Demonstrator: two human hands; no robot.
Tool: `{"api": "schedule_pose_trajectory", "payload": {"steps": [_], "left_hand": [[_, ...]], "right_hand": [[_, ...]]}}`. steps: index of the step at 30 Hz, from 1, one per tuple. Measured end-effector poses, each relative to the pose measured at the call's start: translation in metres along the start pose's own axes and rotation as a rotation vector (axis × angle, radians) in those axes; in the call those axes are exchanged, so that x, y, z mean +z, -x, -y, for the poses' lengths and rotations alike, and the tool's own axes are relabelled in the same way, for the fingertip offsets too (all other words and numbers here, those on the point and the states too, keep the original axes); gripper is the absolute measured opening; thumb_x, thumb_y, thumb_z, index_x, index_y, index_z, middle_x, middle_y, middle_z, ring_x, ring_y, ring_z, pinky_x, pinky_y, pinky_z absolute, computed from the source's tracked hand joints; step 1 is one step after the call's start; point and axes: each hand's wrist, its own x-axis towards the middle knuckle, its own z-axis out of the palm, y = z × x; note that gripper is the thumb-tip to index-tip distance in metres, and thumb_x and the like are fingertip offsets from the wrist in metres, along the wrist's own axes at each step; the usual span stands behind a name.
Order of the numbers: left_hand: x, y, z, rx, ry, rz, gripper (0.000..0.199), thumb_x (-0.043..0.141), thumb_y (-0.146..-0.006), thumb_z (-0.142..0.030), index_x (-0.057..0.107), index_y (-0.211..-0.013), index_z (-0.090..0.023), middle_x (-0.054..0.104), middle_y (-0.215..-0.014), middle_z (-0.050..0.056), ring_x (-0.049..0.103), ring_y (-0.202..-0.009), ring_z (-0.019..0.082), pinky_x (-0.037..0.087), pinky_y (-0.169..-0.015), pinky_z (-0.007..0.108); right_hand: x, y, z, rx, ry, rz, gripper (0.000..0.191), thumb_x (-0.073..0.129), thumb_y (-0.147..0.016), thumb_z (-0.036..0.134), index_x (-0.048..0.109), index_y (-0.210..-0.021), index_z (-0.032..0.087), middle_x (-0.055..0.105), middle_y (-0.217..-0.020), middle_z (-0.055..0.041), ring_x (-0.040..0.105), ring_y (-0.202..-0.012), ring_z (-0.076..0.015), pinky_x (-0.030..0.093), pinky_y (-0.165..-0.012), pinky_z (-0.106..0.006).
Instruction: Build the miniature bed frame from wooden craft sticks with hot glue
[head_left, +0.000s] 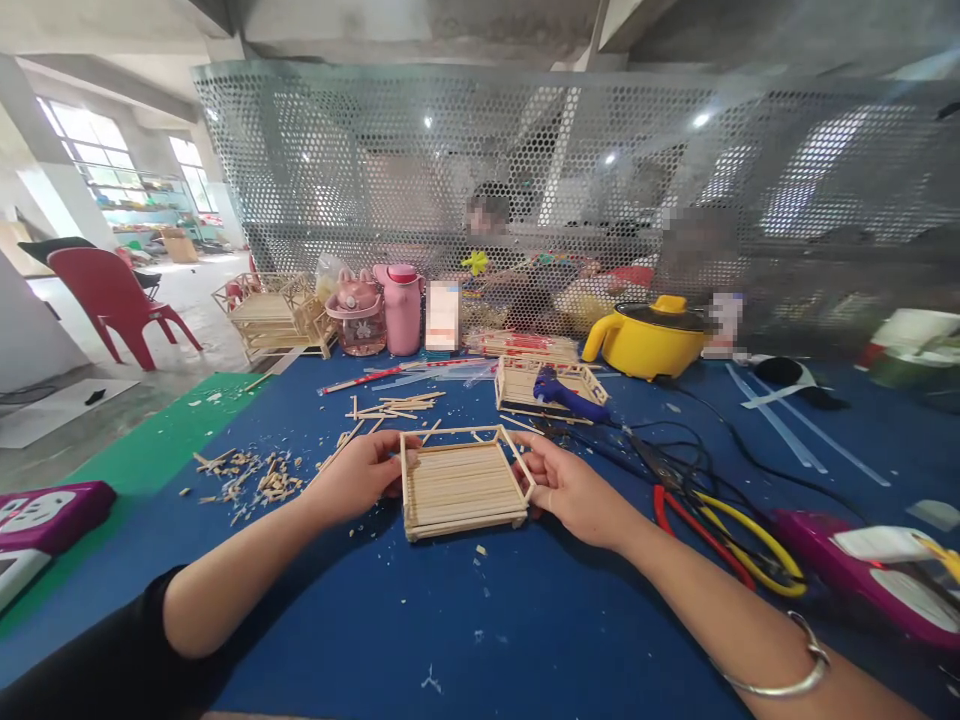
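Holding the stick tray point(463, 485) between both hands, you have it low over the blue table point(480, 630), in front of your body. Its long axis runs left to right across your view, and its slats lie along that same line. The broad slatted face points up and towards you, with a railed edge on the far side. Your left hand point(358, 474) grips the left end, fingers bent; your right hand point(574, 490) pinches the right end beside its angled side frame. Beyond it, a blue glue gun point(570, 395) rests on a second stick tray point(517, 385).
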Motion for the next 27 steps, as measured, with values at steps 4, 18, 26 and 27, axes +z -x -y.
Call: {"api": "schedule_pose_trajectory", "payload": {"steps": [4, 18, 26, 27], "left_hand": [[0.006, -0.007, 0.004, 0.048, 0.049, 0.027, 0.039, 0.063, -0.074, -0.037, 0.067, -0.106, -0.016, 0.071, -0.093, 0.006, 0.065, -0.077, 0.019, 0.052, -0.069, 0.029], [-0.025, 0.023, 0.011, 0.223, -0.445, 0.182, 0.090, 0.061, -0.066, -0.015, 0.025, -0.148, -0.027, 0.045, -0.144, 0.011, 0.062, -0.104, 0.024, 0.047, -0.094, 0.037], [-0.006, 0.014, 0.011, 0.245, -0.384, 0.250, 0.126, 0.078, -0.062, -0.037, -0.010, -0.150, -0.018, 0.020, -0.156, 0.016, 0.023, -0.143, 0.030, 0.016, -0.117, 0.045], [-0.003, 0.012, 0.011, 0.257, -0.346, 0.258, 0.127, 0.077, -0.063, -0.035, -0.014, -0.149, -0.018, 0.025, -0.154, 0.017, 0.026, -0.142, 0.029, 0.016, -0.117, 0.045]], "right_hand": [[-0.003, 0.000, 0.002, 0.080, 0.009, -0.026, 0.066, 0.049, -0.064, 0.010, 0.036, -0.128, 0.021, 0.057, -0.067, 0.0049, 0.057, -0.056, -0.0128, 0.045, -0.049, -0.024], [-0.031, 0.011, 0.016, -0.001, 0.573, -0.320, 0.027, 0.044, -0.085, 0.039, 0.061, -0.078, 0.020, 0.052, -0.057, 0.0023, 0.048, -0.054, -0.0126, 0.037, -0.052, -0.025], [-0.003, 0.040, 0.028, 0.172, 0.786, 0.027, 0.032, 0.077, -0.057, 0.044, 0.061, -0.072, 0.022, 0.058, -0.064, 0.0027, 0.048, -0.055, -0.0122, 0.031, -0.049, -0.023], [0.005, 0.042, 0.027, 0.145, 0.791, -0.053, 0.030, 0.078, -0.056, 0.044, 0.060, -0.068, 0.022, 0.059, -0.063, 0.0022, 0.047, -0.054, -0.0125, 0.029, -0.049, -0.024]]}}
